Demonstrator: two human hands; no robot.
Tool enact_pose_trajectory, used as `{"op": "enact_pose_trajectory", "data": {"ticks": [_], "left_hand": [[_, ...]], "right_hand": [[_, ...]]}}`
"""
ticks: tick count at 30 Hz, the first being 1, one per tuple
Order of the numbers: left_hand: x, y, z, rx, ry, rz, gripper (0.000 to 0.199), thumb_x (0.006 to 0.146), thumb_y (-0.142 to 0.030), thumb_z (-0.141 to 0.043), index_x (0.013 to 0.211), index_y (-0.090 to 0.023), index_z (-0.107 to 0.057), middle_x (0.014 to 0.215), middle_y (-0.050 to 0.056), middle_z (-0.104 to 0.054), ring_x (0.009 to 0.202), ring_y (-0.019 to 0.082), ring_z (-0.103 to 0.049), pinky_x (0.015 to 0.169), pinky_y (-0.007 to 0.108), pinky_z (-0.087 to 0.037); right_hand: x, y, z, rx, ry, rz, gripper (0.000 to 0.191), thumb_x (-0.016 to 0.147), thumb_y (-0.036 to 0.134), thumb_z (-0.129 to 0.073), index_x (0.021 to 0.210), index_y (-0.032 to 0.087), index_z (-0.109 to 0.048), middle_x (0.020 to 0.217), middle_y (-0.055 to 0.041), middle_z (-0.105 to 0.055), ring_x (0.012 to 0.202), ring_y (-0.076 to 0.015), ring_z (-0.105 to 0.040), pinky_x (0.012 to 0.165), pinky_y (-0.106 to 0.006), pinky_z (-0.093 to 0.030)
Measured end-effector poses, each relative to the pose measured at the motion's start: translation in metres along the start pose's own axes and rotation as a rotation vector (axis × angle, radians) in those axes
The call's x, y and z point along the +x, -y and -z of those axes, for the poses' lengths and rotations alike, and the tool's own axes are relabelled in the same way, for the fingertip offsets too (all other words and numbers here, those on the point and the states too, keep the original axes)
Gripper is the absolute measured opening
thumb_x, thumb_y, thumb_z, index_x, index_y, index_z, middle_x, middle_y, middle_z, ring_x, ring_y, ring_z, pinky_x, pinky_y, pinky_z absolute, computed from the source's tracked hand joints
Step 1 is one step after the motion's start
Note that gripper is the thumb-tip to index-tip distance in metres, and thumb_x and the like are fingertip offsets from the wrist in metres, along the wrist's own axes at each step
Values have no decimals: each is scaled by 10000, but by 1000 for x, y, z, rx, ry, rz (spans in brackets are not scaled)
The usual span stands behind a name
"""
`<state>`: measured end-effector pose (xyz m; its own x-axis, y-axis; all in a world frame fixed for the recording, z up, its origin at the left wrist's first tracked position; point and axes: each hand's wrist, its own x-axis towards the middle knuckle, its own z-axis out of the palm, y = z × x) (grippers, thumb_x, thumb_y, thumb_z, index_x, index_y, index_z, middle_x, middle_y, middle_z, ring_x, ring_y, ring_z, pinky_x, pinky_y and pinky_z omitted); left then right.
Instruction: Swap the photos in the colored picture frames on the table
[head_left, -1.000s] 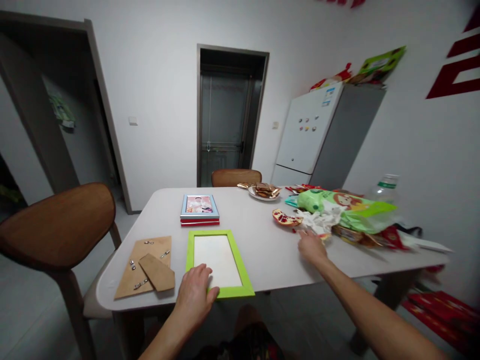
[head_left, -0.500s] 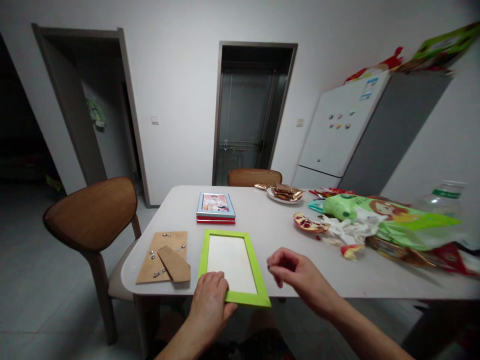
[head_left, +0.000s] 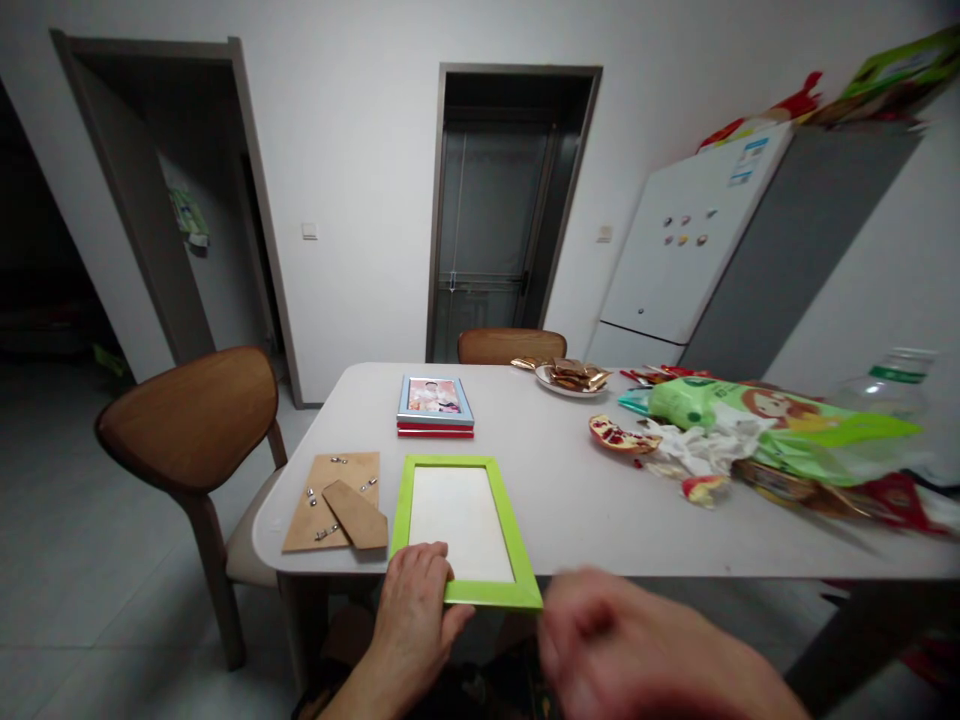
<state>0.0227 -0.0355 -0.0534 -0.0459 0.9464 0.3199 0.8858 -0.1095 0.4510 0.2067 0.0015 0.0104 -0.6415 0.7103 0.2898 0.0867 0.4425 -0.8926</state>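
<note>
Green frame (head_left: 507, 520) seemed light and stiff, best gripped by its border, as the half-curled left hand (head_left: 416, 598) did; blur hid whether the curled right hand (head_left: 622, 640) held anything.

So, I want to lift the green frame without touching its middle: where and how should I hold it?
Probably by the green frame's near bar, from the person's side, pinched above and below: that flat bar appears to reach past the table, leaving room underneath. The left hand covers its near-left corner.
</note>
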Motion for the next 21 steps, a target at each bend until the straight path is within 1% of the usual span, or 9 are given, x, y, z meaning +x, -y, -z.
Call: {"op": "enact_pose_trajectory", "data": {"ticks": [3, 4, 5, 8, 10, 12, 14, 17, 21], "left_hand": [[-4, 0, 1, -71, -52, 10, 176, 683, -247, -581, 835, -201, -504, 1093, 72, -537, 1027, 246, -453, 905, 428, -311], [-6, 0, 2, -96, -61, 11, 169, 684, -245, -579, 828, -203, -501, 1097, 74, -535, 1032, 247, -452, 902, 428, -316], [-7, -1, 3, -119, -68, 12, 163, 688, -244, -576, 825, -204, -498, 1102, 75, -534, 1038, 247, -450, 901, 428, -320], [-9, -4, 5, -171, -73, 13, 152, 694, -242, -566, 824, -208, -494, 1115, 76, -528, 1053, 245, -443, 909, 433, -321], [-10, -6, 7, -198, -60, 8, 157, 689, -242, -568, 823, -207, -496, 1121, 81, -524, 1061, 249, -439, 913, 442, -321], [-10, -8, 9, -229, -47, 6, 143, 691, -242, -558, 815, -205, -500, 1135, 85, -516, 1073, 254, -432, 915, 452, -324], [-8, -11, 10, -272, -48, 17, 148, 712, -244, -529, 850, -200, -503, 1158, 90, -499, 1089, 246, -424, 916, 445, -334], [-1, -15, 9, -313, -80, 40, 287, 723, -231, -510, 1002, -177, -470, 1183, 108, -474, 1106, 228, -414, 924, 420, -349], [15, -23, 5, -213, -162, -12, 432, 694, -193, -535, 1108, -147, -419, 1203, 126, -449, 1123, 243, -388, 942, 434, -336]], "right_hand": [[16, -12, 0, -183, -307, -123, 303, 700, 426, -516, 896, 210, -599, 921, -84, -592, 811, -200, -554, 706, -340, -454], [22, -22, 1, -212, -387, -179, 365, 680, 443, -516, 937, 192, -581, 961, -96, -582, 804, -203, -554, 684, -339, -459], [28, -33, 2, -156, -405, -262, 433, 665, 453, -517, 996, 175, -551, 998, -110, -571, 804, -207, -559, 660, -335, -466], [41, -56, 1, 270, -286, -444, 480, 713, 437, -449, 1092, 145, -483, 930, -112, -607, 775, -197, -585, 636, -313, -470], [44, -58, -3, 555, -190, -478, 416, 715, 381, -450, 1046, 136, -509, 824, -90, -635, 705, -187, -597, 597, -295, -467], [47, -53, -8, 736, -179, -528, 322, 671, 304, -501, 935, 127, -551, 708, -65, -640, 605, -172, -590, 542, -274, -458], [49, -47, -12, 827, -248, -598, 217, 629, 240, -541, 812, 126, -566, 587, -32, -618, 486, -136, -550, 470, -238, -432], [52, -40, -16, 887, -331, -629, 148, 604, 188, -564, 744, 142, -559, 482, 24, -563, 383, -86, -476, 396, -190, -383], [54, -36, -17, 900, -311, -610, 181, 588, 170, -573, 768, 155, -560, 481, 44, -546, 401, -84, -489, 403, -182, -389]]}}
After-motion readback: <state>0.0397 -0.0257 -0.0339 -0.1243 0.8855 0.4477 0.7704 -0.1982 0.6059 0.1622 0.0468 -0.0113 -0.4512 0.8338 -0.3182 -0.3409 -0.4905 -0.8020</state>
